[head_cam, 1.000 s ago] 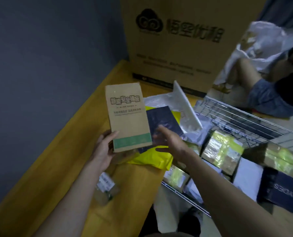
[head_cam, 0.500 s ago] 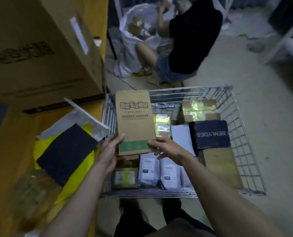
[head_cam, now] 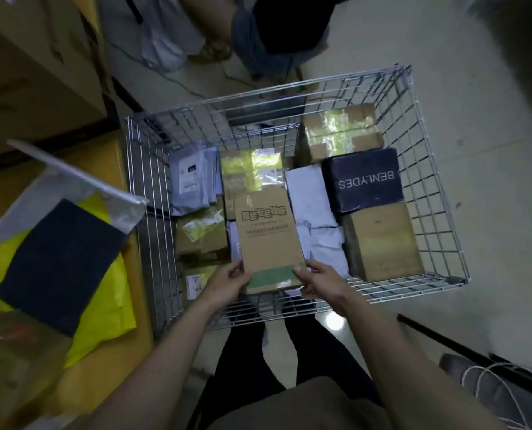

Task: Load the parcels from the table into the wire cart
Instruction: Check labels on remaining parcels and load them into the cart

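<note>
A flat brown cardboard parcel [head_cam: 266, 234] with a green band at its near end hangs low inside the wire cart [head_cam: 438, 187], over the parcels lying there. My left hand [head_cam: 229, 282] grips its near left corner and my right hand [head_cam: 319, 282] grips its near right corner. Inside the cart lie a dark BENLYDES box [head_cam: 364, 180], taped brown boxes [head_cam: 340, 131], a plain brown box [head_cam: 382, 240], and white mailers [head_cam: 316, 215]. On the wooden table [head_cam: 134, 262] at the left remain a black parcel [head_cam: 60, 262] on a yellow bag [head_cam: 103, 315] and a white mailer [head_cam: 81, 178].
A big cardboard box [head_cam: 38, 66] stands at the table's far end. A person [head_cam: 277, 29] sits on the floor beyond the cart beside a white bag. A grey object with cord [head_cam: 494, 386] lies on the floor at the lower right. My legs stand against the cart's near side.
I carried the brown parcel from over the table to the right and down into the cart. My right hand joined the left on the parcel's near end. The view swung toward the cart.
</note>
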